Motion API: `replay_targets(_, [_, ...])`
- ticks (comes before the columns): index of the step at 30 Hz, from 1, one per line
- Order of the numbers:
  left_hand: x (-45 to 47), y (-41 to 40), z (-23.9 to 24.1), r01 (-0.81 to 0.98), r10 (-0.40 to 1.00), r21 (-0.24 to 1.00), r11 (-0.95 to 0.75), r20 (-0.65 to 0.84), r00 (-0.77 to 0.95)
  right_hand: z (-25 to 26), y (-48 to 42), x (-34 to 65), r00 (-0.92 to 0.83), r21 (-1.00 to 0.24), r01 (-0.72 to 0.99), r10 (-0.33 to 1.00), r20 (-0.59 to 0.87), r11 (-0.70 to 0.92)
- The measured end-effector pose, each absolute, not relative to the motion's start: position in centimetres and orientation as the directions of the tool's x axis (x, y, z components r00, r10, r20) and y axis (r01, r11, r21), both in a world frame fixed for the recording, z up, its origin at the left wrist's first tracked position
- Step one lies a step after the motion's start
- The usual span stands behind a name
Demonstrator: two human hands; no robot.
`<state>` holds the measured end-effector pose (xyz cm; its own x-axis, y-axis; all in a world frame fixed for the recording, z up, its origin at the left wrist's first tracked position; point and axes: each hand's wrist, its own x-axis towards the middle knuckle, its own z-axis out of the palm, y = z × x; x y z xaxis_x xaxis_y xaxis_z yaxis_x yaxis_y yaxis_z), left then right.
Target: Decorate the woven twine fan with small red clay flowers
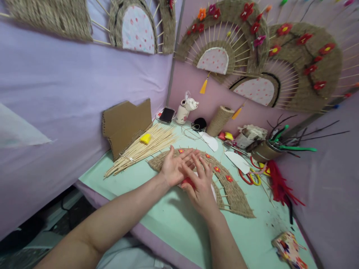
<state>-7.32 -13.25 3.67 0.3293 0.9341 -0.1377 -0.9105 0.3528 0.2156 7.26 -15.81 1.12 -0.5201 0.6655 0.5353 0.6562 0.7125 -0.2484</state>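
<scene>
My left hand (175,169) is turned palm up with its fingers stretched out. Over its palm and fingers lies my right hand (200,185), fingers extended and a little apart; whether something tiny sits between them is hidden. A red lump (189,182) shows below the hands, partly covered, and I cannot tell whether it is touched. Beneath both hands a twine-woven fan (237,196) lies on the table, with a row of small red flowers (217,169) with yellow centres along its band. Part of a white piece at the fan's middle is covered by my right hand.
Thin wooden sticks (148,142) lie at left beside folded cardboard (126,125), a yellow lump (145,138) on top. Behind stand a twine spool (220,121) and a white bottle (183,111). Scissors (255,177) and red feathery material (277,183) lie right. Decorated fans (246,37) hang above.
</scene>
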Motion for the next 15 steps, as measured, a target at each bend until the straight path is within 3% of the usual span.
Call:
replay_targets(5, [-6.91,-13.19,3.67,-0.919,0.932,0.206,0.335,-0.212,0.292,0.94,-15.33,7.60,-0.457,-0.326,0.655,0.701,0.547,0.682])
replay_targets(15, [-7.52,-13.21,3.59,-0.912,0.944,0.251,0.326,-0.146,0.297,0.84,-15.78,7.15,-0.552,-0.212,0.668,0.665,0.503,0.714])
